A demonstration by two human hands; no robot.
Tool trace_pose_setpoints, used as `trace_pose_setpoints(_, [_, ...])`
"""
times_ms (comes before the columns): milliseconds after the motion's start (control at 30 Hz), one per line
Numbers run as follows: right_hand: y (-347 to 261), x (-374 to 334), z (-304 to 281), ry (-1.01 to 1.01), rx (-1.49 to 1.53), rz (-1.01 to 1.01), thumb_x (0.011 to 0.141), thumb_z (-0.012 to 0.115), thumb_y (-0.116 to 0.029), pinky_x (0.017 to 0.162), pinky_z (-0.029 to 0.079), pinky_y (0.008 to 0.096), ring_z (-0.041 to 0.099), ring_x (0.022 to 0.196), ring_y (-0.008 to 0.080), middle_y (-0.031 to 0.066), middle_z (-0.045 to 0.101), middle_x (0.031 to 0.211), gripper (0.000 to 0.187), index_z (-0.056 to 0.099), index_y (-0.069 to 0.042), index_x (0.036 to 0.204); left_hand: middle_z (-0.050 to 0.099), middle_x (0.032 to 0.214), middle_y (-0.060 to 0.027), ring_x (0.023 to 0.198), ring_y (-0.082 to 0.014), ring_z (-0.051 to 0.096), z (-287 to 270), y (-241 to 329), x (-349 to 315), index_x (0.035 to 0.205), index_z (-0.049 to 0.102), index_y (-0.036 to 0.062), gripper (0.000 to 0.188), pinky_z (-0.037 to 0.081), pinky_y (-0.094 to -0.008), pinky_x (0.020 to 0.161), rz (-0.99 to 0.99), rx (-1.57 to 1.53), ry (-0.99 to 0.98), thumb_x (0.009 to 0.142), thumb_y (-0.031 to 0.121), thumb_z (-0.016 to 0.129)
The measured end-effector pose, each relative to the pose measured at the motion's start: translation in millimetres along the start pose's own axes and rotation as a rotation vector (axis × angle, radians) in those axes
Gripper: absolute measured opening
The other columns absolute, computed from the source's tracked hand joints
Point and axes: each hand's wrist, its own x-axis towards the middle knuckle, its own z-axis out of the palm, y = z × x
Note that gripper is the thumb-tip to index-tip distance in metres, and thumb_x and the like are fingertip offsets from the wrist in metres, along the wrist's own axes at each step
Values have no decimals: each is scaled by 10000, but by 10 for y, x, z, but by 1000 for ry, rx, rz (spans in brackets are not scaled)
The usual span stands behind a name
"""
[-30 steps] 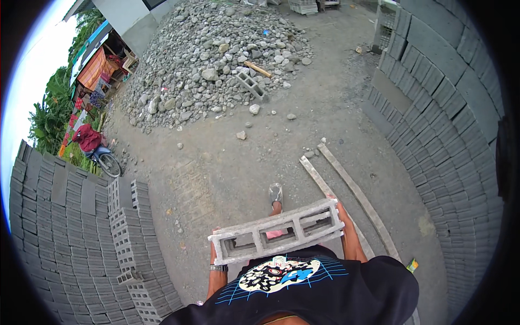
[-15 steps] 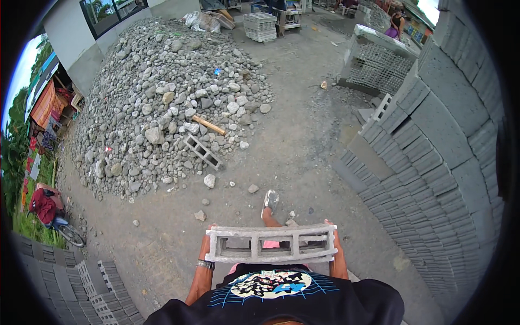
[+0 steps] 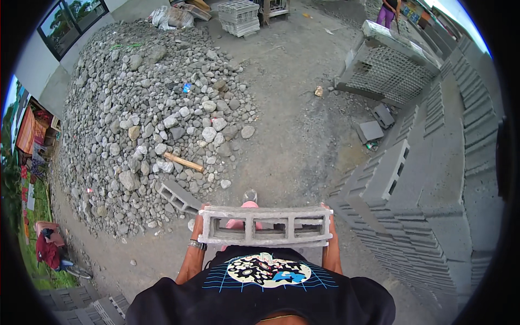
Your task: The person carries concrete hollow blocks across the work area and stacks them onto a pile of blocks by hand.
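Between my two hands I carry a grey hollow concrete block (image 3: 265, 211), held level in front of my waist with its open cells showing. My left hand (image 3: 196, 228) is closed on the block's left end; its fingers are partly hidden behind it. At the opposite end my right hand (image 3: 331, 234) grips the block the same way. A second hollow block (image 3: 181, 196) lies tilted at the foot of the stone pile, just beyond my left hand. Nearby on the stones rests a wooden stick (image 3: 184, 162).
A large gravel and stone pile (image 3: 124, 130) fills the left. Tall stacks of concrete blocks (image 3: 439, 238) line the right, near a mesh-sided frame (image 3: 392, 65). Dirt ground (image 3: 287, 119) runs between. A person (image 3: 389, 12) stands far right; a parked motorcycle (image 3: 59, 260) is at left.
I have stepped forward with the block still in both hands. The stone pile and the stacked blocks at right appear closer, and the view has turned slightly right.
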Motion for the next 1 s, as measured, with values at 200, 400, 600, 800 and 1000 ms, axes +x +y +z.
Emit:
trace_pose_setpoints(200, [-1305, 1782, 612, 42, 28, -77, 782, 585, -466, 784, 445, 367, 556, 855, 204, 52, 599, 901, 384, 598, -115, 939, 597, 771, -24, 653, -131, 557, 832, 720, 2398, 864, 598, 84, 346, 462, -278, 575, 137, 150, -98, 859, 411, 483])
trace_pose_setpoints(400, [-2757, 2692, 1114, 119, 134, -18, 779, 591, -456, 737, 464, 363, 557, 793, 199, 27, 586, 818, 333, 595, -136, 870, 589, 687, -46, 612, -134, 532, 2343, 1754, 3998, 743, 612, 14, 502, 425, -302, 548, 41, 325, -214, 870, 469, 442])
trace_pose_setpoints(600, [-4235, 4185, 1347, 210, 193, -124, 776, 587, -464, 690, 477, 377, 562, 726, 217, 40, 587, 781, 332, 590, -136, 831, 589, 710, -111, 698, -151, 536, 4335, 2858, 5382, 751, 599, -33, 530, 425, -317, 619, 538, 885, -180, 834, 475, 471])
trace_pose_setpoints(800, [-5759, 5996, 1516, 137, 187, -130, 807, 556, -444, 697, 493, 392, 585, 753, 225, 75, 610, 835, 336, 579, -110, 827, 559, 792, 2, 722, -133, 547, 5663, 3522, 6959, 908, 567, 104, 292, 451, -276, 642, -3, 330, -151, 856, 390, 537])
trace_pose_setpoints(1000, [-7662, 7314, 2317, 186, 212, -129, 768, 574, -503, 708, 467, 382, 550, 744, 228, 72, 596, 849, 410, 588, -103, 860, 537, 698, 19, 605, -89, 476, 7455, 4706, 7849, 758, 585, 74, 395, 386, -259, 549, -63, 198, -98, 848, 446, 487])
